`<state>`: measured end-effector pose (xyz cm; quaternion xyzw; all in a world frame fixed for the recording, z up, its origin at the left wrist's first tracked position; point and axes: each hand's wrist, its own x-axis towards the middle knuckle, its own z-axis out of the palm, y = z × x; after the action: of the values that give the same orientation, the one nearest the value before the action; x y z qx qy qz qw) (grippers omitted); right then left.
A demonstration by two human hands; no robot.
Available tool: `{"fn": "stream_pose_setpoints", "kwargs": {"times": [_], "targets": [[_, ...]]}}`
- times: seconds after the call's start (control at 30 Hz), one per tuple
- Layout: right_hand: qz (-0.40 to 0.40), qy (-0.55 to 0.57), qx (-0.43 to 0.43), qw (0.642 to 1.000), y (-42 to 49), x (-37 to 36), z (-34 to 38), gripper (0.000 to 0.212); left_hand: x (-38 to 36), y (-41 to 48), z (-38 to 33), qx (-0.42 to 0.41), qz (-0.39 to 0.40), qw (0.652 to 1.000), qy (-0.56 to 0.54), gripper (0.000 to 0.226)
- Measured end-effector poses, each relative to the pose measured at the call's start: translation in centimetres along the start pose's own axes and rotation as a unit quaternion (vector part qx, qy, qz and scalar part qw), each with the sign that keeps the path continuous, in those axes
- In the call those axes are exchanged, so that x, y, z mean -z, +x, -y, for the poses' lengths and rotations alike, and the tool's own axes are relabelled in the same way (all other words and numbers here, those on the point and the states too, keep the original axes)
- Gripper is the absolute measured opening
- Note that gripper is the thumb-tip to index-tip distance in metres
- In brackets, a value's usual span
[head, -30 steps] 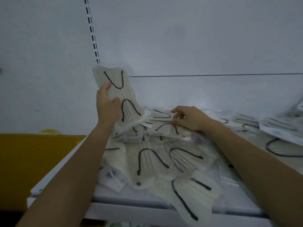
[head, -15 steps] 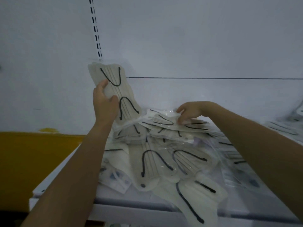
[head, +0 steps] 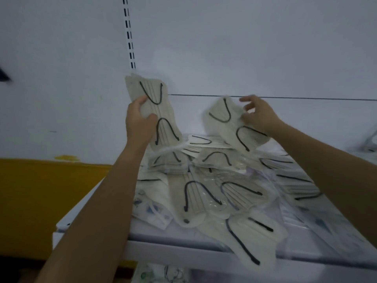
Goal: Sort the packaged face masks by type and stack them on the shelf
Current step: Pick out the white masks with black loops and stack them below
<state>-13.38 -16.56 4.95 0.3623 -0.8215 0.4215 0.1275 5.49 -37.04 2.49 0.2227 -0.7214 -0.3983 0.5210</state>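
A loose pile of packaged masks [head: 216,188], pale with black ear loops in clear wrappers, covers the white shelf [head: 163,242]. My left hand [head: 137,123] grips a stack of these masks [head: 157,111], held upright above the pile's left side. My right hand [head: 258,115] pinches another packaged mask [head: 230,123] by its upper right edge and holds it tilted above the pile's back. A few masks of another type with blue print [head: 152,211] lie under the pile at the front left.
The shelf's white back panel [head: 244,58] rises behind, with a slotted upright [head: 129,33] at the left. More packaged masks [head: 369,144] lie at the far right. A yellow surface [head: 40,201] is at the lower left.
My right hand has lifted one packaged mask off the back of the pile and raised it toward the held stack. My left hand kept its stack upright, nearly in place.
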Motion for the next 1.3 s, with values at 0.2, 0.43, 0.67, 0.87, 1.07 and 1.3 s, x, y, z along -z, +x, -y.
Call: {"fn": "stream_pose_setpoints", "kwargs": {"times": [0.2, 0.43, 0.67, 0.87, 1.07, 1.3], "targets": [[-0.004, 0.267, -0.023, 0.964, -0.9, -2.5, 6.1, 0.051, -0.9, -0.8, -1.0, 0.043, 0.169, 0.979, -0.106, 0.047], [0.074, 0.155, 0.013, 0.985, -2.3, -5.3, 7.6, 0.056, -0.3, -0.3, 0.4, -0.069, -0.007, 0.997, 0.033, 0.056], [0.302, -0.078, 0.082, 0.947, -4.9, -7.6, 8.1, 0.045, 1.7, 0.5, 0.4, -0.025, -0.236, 0.971, -0.004, 0.073], [0.342, -0.167, -0.003, 0.925, -5.0, -9.3, 9.3, 0.072, 1.8, 1.0, 1.8, 0.0, -0.22, 0.975, -0.027, 0.062], [0.429, -0.201, -0.026, 0.88, -4.1, -7.8, 9.2, 0.096, 1.9, 1.2, 1.7, 0.012, -0.231, 0.971, -0.059, 0.062], [0.344, -0.179, -0.03, 0.921, -5.2, -9.9, 10.5, 0.077, 1.2, 1.0, 0.0, -0.04, -0.28, 0.95, -0.129, 0.062]]}}
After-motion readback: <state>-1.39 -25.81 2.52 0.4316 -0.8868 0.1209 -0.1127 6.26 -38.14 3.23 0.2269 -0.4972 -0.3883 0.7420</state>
